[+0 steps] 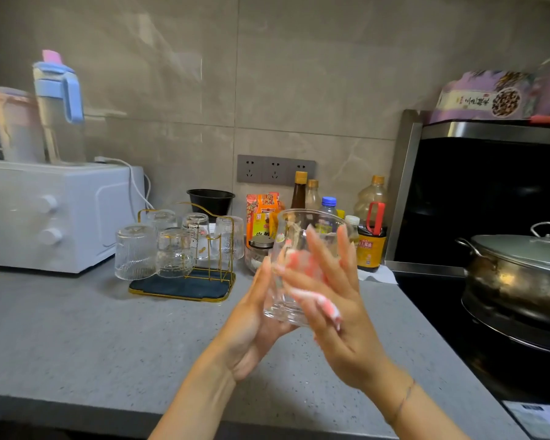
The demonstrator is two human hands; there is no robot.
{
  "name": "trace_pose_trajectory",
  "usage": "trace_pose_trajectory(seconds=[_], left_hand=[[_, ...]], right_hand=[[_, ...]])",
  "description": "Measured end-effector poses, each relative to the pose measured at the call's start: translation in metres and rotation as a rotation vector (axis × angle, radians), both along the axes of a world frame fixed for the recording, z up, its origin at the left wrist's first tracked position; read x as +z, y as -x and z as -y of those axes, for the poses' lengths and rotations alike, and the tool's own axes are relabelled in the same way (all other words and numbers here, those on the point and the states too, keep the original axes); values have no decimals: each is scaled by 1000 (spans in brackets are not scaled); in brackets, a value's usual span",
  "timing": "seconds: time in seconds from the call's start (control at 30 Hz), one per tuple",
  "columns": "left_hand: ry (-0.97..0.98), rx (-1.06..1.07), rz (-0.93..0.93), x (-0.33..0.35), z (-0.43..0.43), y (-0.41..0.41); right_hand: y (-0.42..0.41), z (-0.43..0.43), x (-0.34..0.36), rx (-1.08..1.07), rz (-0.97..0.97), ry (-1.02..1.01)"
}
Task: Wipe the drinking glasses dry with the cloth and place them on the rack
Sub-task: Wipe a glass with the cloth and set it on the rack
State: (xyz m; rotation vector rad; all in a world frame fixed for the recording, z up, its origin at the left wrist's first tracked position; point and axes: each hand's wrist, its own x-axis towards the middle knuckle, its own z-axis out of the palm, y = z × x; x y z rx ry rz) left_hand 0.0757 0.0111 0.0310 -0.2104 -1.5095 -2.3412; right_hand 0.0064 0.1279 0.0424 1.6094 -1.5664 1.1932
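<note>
Hands: a clear glass point(299, 227) is held between the two hands. The left hand point(251, 328) is laid with straight fingers along its left side, and the right hand point(337, 300) is pressed flat against its right side. Neither is curled.
Cloth: a pink-and-white cloth point(326, 308) is trapped between the right palm and the glass wall.
Glass position: it is held mouth up above the grey worktop point(92, 328).
Rack: a gold wire rack point(185, 287) is set farther back and to the left, with several upturned glasses point(135, 252) carried on it.
Surroundings: a white oven point(54, 214) is seen far left, bottles point(370, 236) are lined up against the wall, and a lidded pot point(518, 268) is seen on the right.
</note>
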Motion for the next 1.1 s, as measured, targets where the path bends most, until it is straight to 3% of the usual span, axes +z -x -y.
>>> trace_pose_trajectory(seconds=[0.1, 0.23, 0.53, 0.77, 0.97, 1.1], left_hand=[[-22, -36, 16, -1, 0, -2], [-29, -76, 12, -4, -4, 2], [-307, -356, 41, -16, -8, 9], [-309, -304, 0, -15, -6, 5], [-300, -234, -40, -14, 0, 4], [-174, -113, 18, -14, 2, 4]], right_hand=[[1, -1, -7, -62, -142, -36], [5, 0, 5, -72, -145, -31], [35, 0, 54, 42, 226, 71], [12, 1, 37, 68, 305, 20], [-9, 5, -3, 55, 74, -74], [-3, 2, 2, 14, 41, -79]])
